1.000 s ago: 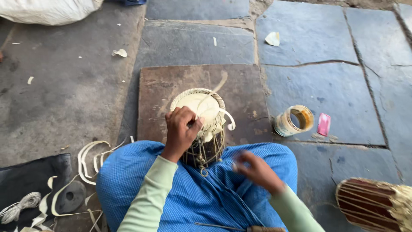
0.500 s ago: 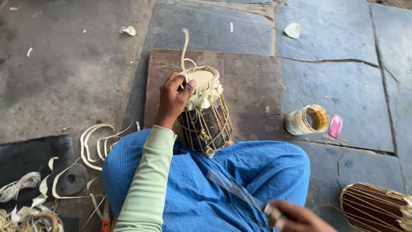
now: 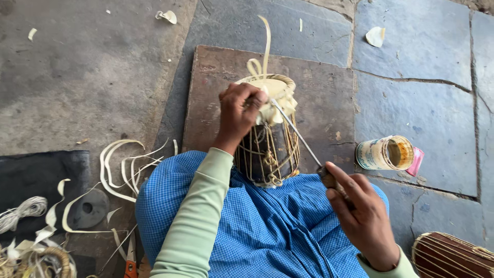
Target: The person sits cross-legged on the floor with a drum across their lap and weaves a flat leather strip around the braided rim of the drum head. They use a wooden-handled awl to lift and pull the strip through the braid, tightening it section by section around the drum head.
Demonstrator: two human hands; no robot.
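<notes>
Rawhide-laced wooden drum [image 3: 267, 139], thin metal awl [image 3: 296, 134]

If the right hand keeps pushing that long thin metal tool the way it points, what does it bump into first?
Most likely the pale skin top of the small rope-laced drum, where the left hand grips. The right hand aims the thin metal tool there; its tip seems already at the rim.

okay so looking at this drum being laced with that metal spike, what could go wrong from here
1. The thin metal tool in the right hand points at the left hand gripping the drum rim; a slip could jab the fingers.
2. The tool tip sits at the pale drumhead, so it might puncture or scratch it.
3. The open tin lies on its side by the right knee and could roll or spill if bumped.
</notes>
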